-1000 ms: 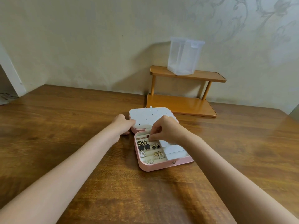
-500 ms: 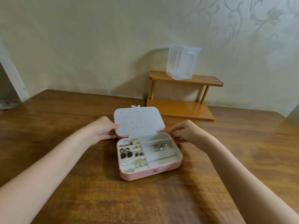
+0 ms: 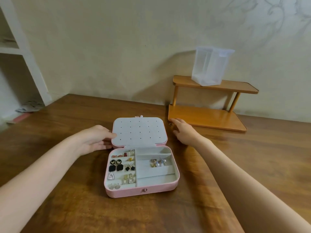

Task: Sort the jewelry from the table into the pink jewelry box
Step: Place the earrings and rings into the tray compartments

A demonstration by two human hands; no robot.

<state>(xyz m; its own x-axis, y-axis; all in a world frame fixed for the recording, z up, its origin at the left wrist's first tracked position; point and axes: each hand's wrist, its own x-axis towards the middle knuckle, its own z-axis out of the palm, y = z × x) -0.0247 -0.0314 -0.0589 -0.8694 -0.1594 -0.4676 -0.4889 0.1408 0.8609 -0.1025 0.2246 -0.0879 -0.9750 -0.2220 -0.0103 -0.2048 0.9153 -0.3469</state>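
Right hand (image 3: 184,132) leaves the jewelry box (image 3: 141,172) and reaches, fingers released, for a small ring (image 3: 171,124) near the table's far edge; left hand (image 3: 96,140) steadies the lid, fingers straight. Best pinch that ring lightly, since it looks likely to skid.

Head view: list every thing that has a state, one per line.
jewelry box: open, lid laid back flat.
earrings: lying in the box's left compartments.
small ring: on the table, by the right fingertips.
left hand: open, resting against the lid's edge.
right hand: open, reaching toward the ring.
plastic container: upright on the wooden shelf.
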